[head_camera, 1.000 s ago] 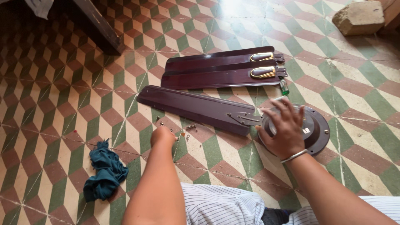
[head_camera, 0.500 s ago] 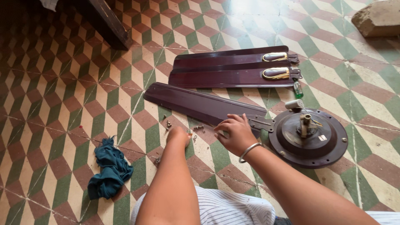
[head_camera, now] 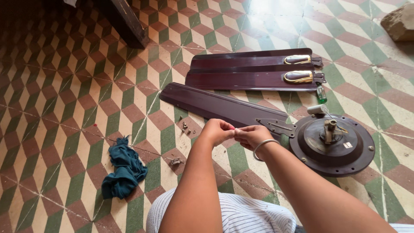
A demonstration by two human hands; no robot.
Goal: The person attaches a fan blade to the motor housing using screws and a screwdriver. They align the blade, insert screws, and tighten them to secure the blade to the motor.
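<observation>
Both hands meet above floor, just before blade (head_camera: 224,108) bolted to motor (head_camera: 332,144). Left hand (head_camera: 215,130) pinches small red-tipped part; right hand (head_camera: 249,135) fingertips closed on same part. Step, judged: readying fastener. Loose screws (head_camera: 186,128) lie beside. Next calls for fine alignment at bracket (head_camera: 276,125).

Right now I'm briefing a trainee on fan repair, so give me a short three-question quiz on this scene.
1. True or false: one fan blade is attached to the motor hub.
2. How many loose blades lie beyond it?
3. What lies on the floor left of the left hand: A) a teal cloth, B) a hammer, C) a bucket?

Key: 1 true; 2 two; 3 A. The right hand meets the left hand at something small and red.
</observation>
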